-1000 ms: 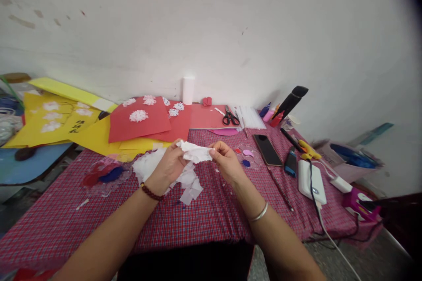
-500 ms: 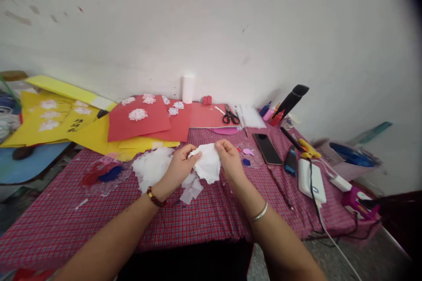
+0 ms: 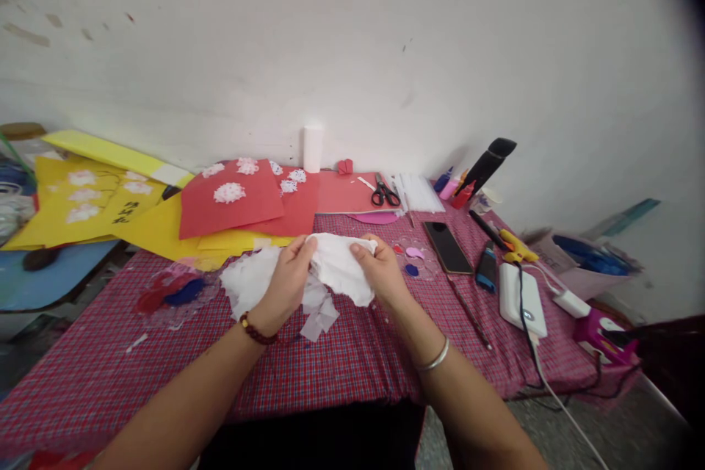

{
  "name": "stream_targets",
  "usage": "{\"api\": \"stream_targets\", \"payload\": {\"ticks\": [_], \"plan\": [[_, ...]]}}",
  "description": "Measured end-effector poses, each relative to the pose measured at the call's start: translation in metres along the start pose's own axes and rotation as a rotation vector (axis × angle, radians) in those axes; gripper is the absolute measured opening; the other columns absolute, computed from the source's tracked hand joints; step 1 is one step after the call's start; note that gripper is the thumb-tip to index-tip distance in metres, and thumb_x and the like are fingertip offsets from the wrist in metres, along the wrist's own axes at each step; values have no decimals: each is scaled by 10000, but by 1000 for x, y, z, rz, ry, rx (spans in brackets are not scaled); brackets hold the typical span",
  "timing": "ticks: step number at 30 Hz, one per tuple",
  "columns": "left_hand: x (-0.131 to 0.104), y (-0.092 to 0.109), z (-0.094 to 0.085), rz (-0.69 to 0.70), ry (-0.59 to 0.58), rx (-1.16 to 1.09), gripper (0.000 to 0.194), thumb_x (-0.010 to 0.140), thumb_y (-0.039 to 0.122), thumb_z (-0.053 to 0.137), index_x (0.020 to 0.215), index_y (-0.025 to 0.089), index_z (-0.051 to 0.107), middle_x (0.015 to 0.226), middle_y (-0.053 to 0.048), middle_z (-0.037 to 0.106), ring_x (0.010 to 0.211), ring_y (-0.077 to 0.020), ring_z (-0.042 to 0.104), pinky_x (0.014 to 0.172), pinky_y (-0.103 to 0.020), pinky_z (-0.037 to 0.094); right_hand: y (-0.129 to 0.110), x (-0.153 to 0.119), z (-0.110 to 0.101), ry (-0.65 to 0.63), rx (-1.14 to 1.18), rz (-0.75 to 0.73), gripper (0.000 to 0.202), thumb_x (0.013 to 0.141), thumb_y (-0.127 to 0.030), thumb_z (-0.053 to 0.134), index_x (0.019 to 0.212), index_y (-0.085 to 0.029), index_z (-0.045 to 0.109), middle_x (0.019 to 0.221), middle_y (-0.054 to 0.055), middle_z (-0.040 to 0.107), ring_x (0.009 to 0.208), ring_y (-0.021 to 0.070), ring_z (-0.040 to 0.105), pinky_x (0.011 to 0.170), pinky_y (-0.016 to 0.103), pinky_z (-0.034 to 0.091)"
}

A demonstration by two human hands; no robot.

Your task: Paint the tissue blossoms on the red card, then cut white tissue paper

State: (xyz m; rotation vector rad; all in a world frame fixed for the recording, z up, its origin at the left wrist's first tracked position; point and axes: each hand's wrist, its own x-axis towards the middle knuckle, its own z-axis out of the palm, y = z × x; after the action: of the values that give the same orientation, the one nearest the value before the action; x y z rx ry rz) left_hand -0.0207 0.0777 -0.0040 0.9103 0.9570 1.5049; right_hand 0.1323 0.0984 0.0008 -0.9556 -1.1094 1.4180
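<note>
A crumpled sheet of white tissue paper (image 3: 342,264) is stretched between my two hands, above the red checked tablecloth (image 3: 308,382). My left hand (image 3: 294,268) pinches its left edge, thumb on top. At the right edge, my right hand (image 3: 377,264) grips it between thumb and fingers. Beneath and beside my left hand lies a pile of white tissue paper (image 3: 247,283), partly hidden by the hand. Small translucent white squares (image 3: 320,316) are scattered just below the held sheet.
Red cards with paper flowers (image 3: 231,213) and yellow sheets (image 3: 148,224) lie at the back left. Black-handled scissors (image 3: 385,192), a phone (image 3: 447,247), a paint palette (image 3: 413,257) and a white power bank (image 3: 522,301) with cables are on the right. Paint-stained plastic (image 3: 176,294) lies left.
The tissue sheet is pulled wider and flatter between my hands. My left hand has moved slightly left, and my right hand's thumb now lies over the sheet.
</note>
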Motion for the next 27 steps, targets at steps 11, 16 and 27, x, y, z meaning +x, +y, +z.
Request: {"api": "stream_targets", "payload": {"ticks": [11, 16, 27], "plan": [[-7, -6, 12, -234, -151, -263, 432, 644, 303, 811, 1004, 162, 619, 869, -41, 692, 743, -171, 645, 669, -273, 508, 1, -3, 1, 11, -21, -89, 256, 668, -361, 745, 738, -181, 577, 569, -65, 535, 464, 74, 439, 432, 187, 355], [-15, 2, 11, -328, -223, -239, 325, 617, 152, 791, 898, 165, 630, 651, 29, 620, 540, -105, 573, 518, -215, 457, -8, 6, -10, 168, 102, -111, 270, 642, -351, 766, 749, -186, 581, 616, -47, 624, 498, 103, 539, 492, 220, 453], [2, 9, -4, -93, -123, -53, 387, 685, 334, 747, 1008, 195, 585, 871, -6, 632, 747, -143, 593, 642, -240, 483, -7, 6, -14, 158, 67, -140, 279, 664, -382, 765, 778, -191, 597, 661, -28, 656, 537, 123, 564, 530, 240, 471]]}}
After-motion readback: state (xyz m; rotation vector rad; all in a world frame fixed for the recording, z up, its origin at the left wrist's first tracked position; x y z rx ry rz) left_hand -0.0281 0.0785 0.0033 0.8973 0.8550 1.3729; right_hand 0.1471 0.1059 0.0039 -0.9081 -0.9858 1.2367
